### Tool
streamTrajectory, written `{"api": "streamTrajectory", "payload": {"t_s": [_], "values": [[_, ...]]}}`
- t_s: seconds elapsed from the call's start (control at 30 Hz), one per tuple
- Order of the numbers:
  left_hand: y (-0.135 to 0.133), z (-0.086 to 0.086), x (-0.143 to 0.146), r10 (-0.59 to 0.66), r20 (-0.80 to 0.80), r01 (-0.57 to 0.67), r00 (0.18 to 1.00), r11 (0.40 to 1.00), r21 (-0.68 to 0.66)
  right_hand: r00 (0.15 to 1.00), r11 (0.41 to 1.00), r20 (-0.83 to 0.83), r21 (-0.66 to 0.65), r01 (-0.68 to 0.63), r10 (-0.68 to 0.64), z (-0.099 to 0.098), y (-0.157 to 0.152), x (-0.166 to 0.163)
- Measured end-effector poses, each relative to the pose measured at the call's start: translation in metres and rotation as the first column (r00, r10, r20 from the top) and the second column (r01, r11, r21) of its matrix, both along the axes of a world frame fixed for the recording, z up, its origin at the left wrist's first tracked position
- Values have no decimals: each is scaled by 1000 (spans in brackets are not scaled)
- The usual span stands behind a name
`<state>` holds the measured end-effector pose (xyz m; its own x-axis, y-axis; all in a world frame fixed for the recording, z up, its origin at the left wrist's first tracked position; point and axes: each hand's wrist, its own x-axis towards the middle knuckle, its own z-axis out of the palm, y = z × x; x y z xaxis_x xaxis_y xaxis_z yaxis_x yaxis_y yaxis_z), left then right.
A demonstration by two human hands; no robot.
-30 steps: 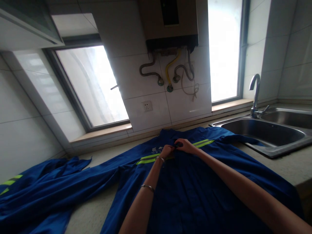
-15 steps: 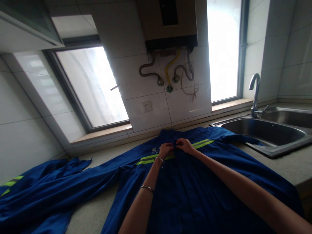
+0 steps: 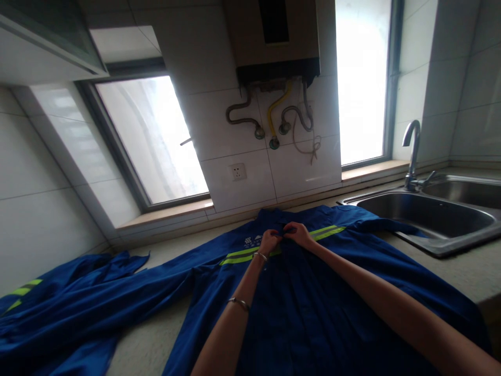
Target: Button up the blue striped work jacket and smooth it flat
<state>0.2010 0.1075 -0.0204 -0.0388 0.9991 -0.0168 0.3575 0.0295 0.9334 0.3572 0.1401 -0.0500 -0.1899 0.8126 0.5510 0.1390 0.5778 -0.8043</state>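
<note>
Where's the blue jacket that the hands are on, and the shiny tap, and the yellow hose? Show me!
Blue jacket (image 3: 301, 303): head view, on the dark cloth of its front.
Shiny tap (image 3: 414, 156): head view, on its tall neck.
Yellow hose (image 3: 270, 115): head view, on its middle, at the bend.

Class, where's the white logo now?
In the head view, the white logo sits below centre on the blue jacket, left of the left hand, above a lime stripe.

head view | worn on head | forward, down | counter (image 3: 148, 334) close below | tiled wall (image 3: 213, 125) beyond
</note>
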Motion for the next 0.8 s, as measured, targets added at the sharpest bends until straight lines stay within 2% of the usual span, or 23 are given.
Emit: {"api": "streamTrajectory", "payload": {"t_s": [0.17,0.23,0.3,0.43,0.5,0.57,0.67,0.73,0.8], "values": [[-4,-2,0,-8,6,8,1000,1000,-26,995,990,99,141,5,-19,7,-10,0],[-5,-2,-1,-27,-9,27,1000,999,-22,995,989,101,151,-1,-14,8,-9,1],[-4,-2,-2,-41,-36,41,999,999,-5,994,993,104,112,-32,20,8,-5,3],[-2,-1,-6,-44,-141,52,989,997,50,955,974,193,-70,-214,223,8,1,12],[-4,0,-9,-49,-208,70,977,993,97,937,969,248,-68,-236,245,5,2,15],[-7,0,-12,-69,-379,144,923,974,174,942,979,283,36,-199,181,2,2,16],[-12,-4,-17,-112,-693,282,712,950,137,975,987,221,157,-42,6,-2,4,14],[-13,-8,-20,-163,-780,309,604,950,42,976,975,146,176,133,-159,-2,7,15],[-13,-11,-22,-199,-807,322,556,947,-12,943,954,190,182,239,-273,-2,9,19]]}}
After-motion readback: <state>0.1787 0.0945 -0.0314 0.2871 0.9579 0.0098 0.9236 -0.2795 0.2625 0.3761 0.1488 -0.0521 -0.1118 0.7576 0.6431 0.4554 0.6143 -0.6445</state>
